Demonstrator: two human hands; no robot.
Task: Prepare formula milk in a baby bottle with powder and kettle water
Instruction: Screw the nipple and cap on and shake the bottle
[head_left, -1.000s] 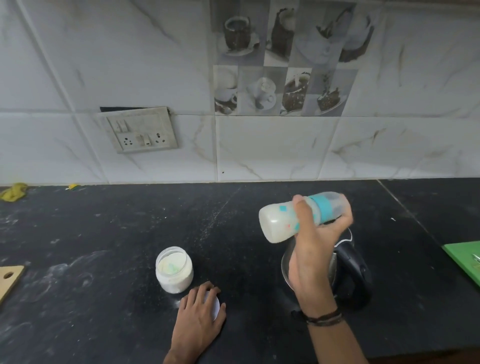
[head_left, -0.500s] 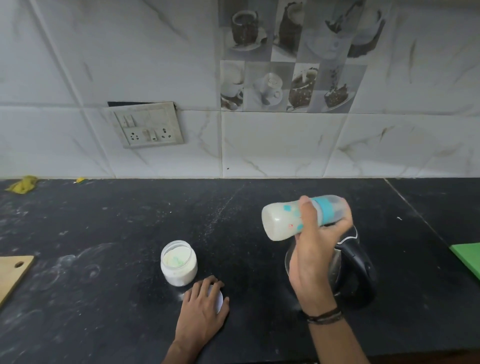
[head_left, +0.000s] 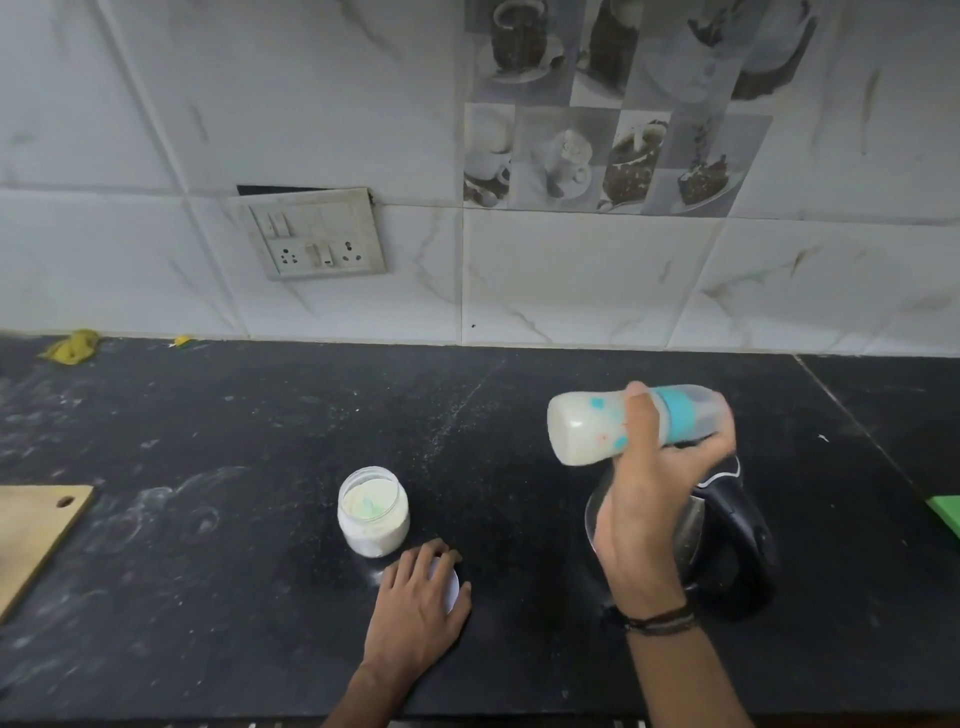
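My right hand (head_left: 649, 499) grips a baby bottle (head_left: 587, 423) with a teal ring, held sideways above the counter with its base to the left; it holds whitish milk. Below it stands a steel kettle with a black handle (head_left: 737, 540), partly hidden by my hand. An open jar of white powder (head_left: 373, 512) stands left of centre. My left hand (head_left: 418, 597) rests flat on the jar's white lid (head_left: 451, 590), just in front of the jar.
The black stone counter (head_left: 208, 467) is dusted with powder. A wooden board (head_left: 36, 530) lies at the left edge and a green board (head_left: 945, 514) at the right edge. A socket plate (head_left: 317, 234) sits on the tiled wall, with yellow scraps (head_left: 70, 345) below.
The bottle has stayed sideways in my right hand with slight shifts. My left hand remains on the lid. The view has drifted a little.
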